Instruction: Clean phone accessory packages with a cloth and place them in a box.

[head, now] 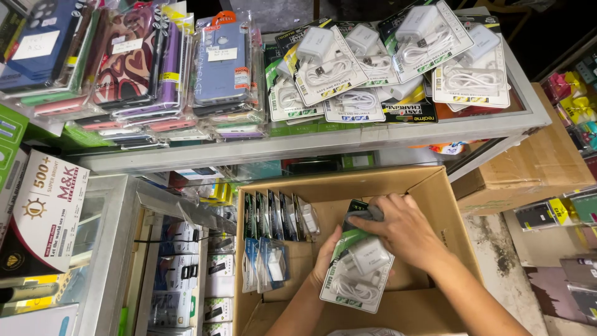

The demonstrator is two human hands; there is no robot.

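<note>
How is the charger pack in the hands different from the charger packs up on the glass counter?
The held charger pack sits inside the cardboard box, gripped by the left hand and right hand; the counter packs lie loose in an overlapping pile, touched by nobody. The held one is partly hidden by fingers; the counter packs show fully. Both hold a white plug and coiled cable.

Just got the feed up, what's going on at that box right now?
A person holds a stack of packaged chargers over an open cardboard box. The right hand grips the stack's top, the left hand supports it from beneath. More charger packs stand in a row inside the box, and others lie on the glass counter above.
</note>
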